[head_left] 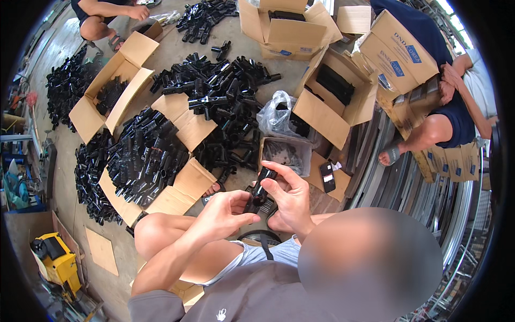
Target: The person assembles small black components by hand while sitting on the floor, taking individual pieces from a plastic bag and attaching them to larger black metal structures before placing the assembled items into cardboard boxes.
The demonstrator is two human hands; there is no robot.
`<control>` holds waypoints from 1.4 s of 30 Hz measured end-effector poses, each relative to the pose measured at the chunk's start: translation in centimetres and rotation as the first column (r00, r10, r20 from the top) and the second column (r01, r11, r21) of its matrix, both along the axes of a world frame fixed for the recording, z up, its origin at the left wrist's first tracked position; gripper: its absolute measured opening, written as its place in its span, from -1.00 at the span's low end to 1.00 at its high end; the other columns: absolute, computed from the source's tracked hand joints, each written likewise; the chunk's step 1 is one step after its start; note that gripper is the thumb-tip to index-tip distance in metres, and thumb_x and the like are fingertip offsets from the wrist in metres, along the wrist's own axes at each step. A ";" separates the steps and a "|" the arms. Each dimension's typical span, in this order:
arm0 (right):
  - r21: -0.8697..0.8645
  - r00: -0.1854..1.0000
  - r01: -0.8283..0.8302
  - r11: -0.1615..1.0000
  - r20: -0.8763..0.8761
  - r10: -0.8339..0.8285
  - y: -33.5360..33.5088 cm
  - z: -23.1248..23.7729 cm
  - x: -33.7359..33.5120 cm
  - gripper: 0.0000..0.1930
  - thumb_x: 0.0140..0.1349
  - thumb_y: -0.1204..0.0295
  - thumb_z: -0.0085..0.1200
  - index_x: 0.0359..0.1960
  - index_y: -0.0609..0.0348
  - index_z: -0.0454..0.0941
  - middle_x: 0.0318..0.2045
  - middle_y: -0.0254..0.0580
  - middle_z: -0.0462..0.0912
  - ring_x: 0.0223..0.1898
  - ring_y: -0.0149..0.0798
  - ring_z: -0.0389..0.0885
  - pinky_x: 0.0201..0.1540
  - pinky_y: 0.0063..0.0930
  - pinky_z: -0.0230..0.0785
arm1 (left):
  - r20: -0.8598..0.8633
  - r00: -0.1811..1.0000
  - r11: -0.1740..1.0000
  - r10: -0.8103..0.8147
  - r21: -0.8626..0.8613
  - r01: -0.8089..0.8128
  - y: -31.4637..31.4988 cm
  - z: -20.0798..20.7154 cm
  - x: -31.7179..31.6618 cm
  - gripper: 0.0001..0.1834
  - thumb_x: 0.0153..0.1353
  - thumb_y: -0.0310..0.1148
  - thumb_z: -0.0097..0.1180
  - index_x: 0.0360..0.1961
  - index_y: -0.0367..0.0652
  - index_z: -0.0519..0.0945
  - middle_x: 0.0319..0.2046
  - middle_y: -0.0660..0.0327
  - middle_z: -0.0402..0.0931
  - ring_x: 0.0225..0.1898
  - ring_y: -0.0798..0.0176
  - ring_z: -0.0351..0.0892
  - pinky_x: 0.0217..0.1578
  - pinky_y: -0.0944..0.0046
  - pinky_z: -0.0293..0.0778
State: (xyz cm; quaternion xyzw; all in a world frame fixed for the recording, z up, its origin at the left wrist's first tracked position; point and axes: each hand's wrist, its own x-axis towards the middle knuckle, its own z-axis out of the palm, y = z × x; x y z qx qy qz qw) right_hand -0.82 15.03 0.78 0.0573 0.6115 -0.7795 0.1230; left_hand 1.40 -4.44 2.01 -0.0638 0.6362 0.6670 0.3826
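Observation:
A glossy black tubular pipe fitting (pixel 259 190) with a short side branch is held between both hands, tilted, above my lap. My right hand (pixel 292 197) grips its upper end between thumb and fingers. At the lower end, my left hand (pixel 222 214) closes on it with the thumb below and the fingers behind. Just beyond the hands sits a grey bin (pixel 306 158) holding small parts I cannot make out. To the left, an open cardboard box (pixel 185 188) is heaped with similar black fittings (pixel 145 153).
Loose black fittings (pixel 230 88) lie in piles across the floor. Open cardboard boxes (pixel 298 121) stand further off, with a clear plastic bag (pixel 276 114) and a dark phone (pixel 328 177) nearer. People sit at far left and right. Yellow equipment (pixel 60 263) stands lower left.

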 end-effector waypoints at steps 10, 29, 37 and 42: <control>0.279 0.935 0.332 0.901 0.031 -0.354 7.6 -9.6 -6.9 -0.62 0.60 0.16 -0.06 0.07 0.25 0.59 -0.15 -0.15 0.69 -0.23 -0.36 0.71 -0.19 -0.47 0.62 | -0.004 1.000 0.997 0.030 -0.071 -0.031 -0.7 -0.7 0.6 -0.51 0.19 -0.46 0.44 0.11 -0.40 0.57 -0.19 0.10 0.76 -0.19 0.39 0.72 -0.23 0.31 0.61; 0.957 0.947 0.280 -0.070 -0.287 -0.141 23.9 -40.1 -26.4 -0.52 0.49 0.16 -0.08 0.23 0.29 0.50 0.22 0.26 0.57 0.24 0.28 0.52 0.28 0.00 0.33 | -0.499 0.774 0.758 -0.389 -0.651 -0.039 0.6 -0.5 -3.1 -0.49 0.01 -0.42 0.35 0.03 -0.26 0.54 -0.17 -0.10 0.59 -0.18 -0.21 0.66 -0.18 -0.07 0.62; 0.898 0.964 0.264 0.351 -0.261 -0.055 13.3 -31.8 -25.5 -0.49 0.54 0.08 -0.19 0.20 0.26 0.53 0.20 0.18 0.59 0.27 0.18 0.49 0.30 -0.07 0.31 | -0.493 0.781 0.700 -0.383 -0.707 -0.104 0.0 0.0 -2.5 -0.56 0.05 -0.44 0.35 -0.01 -0.21 0.53 -0.21 -0.01 0.58 -0.24 -0.16 0.69 -0.27 -0.06 0.63; 0.831 0.892 0.452 0.325 -0.426 -0.151 14.6 -30.3 -25.4 -0.47 0.55 0.07 -0.21 0.23 0.27 0.52 0.23 0.16 0.57 0.29 0.16 0.47 0.32 -0.11 0.28 | -0.606 0.748 0.807 -0.272 -0.566 -0.165 0.6 1.0 -3.0 -0.63 0.02 -0.58 0.12 -0.07 -0.22 0.48 -0.24 -0.16 0.49 -0.21 -0.37 0.55 -0.21 -0.21 0.53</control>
